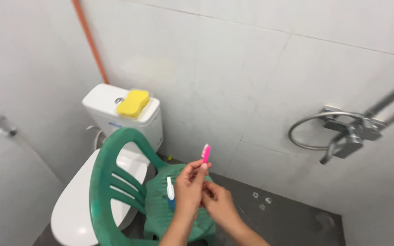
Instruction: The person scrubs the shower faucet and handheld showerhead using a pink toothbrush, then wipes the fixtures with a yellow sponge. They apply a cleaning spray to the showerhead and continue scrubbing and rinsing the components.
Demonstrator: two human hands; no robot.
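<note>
A pink toothbrush (206,153) stands upright above the green plastic chair (115,182), pinched by its handle in the left hand (189,184), whose fingers are closed around it. The same hand seems also to hold a white-and-blue toothbrush (170,189), hanging head-up toward the chair's backrest. The right hand (220,202) sits just beside the left, fingers curled at the pink handle's lower end; whether it grips anything there I cannot tell. Behind the chair stands a white toilet (76,200), a yellow sponge (133,103) on its tank. Well to the chair's right, a metal tap fitting (349,132) juts from the tiled wall. Both brushes are in hand; nothing lies on the chair's seat.
</note>
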